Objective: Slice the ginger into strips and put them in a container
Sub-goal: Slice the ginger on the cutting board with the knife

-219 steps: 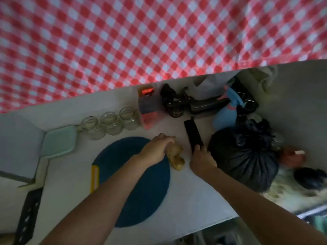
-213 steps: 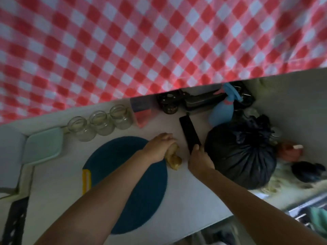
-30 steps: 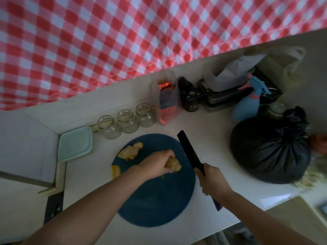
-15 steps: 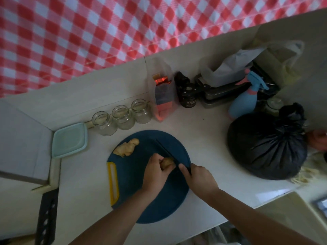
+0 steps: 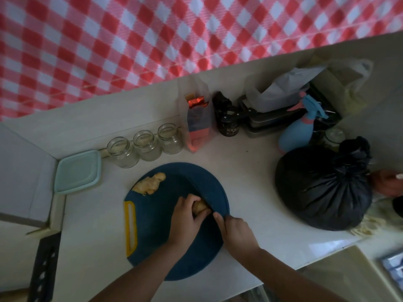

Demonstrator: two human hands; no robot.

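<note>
- We take the round dark-blue plastic cutting board (image 5: 152, 225) with the yellow handle slot as our landmark; it lies on the pale bench (image 5: 250, 182).
- On the board's right half, our left hand (image 5: 185, 221) is closed over a small yellowish knob of ginger (image 5: 200, 207), pinning it down.
- Just right of that ginger lies the dark knife blade (image 5: 201, 194), its long axis running from the board's far edge back toward our right hand (image 5: 236, 233).
- Our right grip is wrapped shut around the knife handle, forefinger stretched along the spine.
- A second, larger ginger piece (image 5: 150, 184) lies loose at the board's far-left edge.
- The pale-green lidded plastic container (image 5: 77, 172) sits left of the board, nearer our left hand.
</note>
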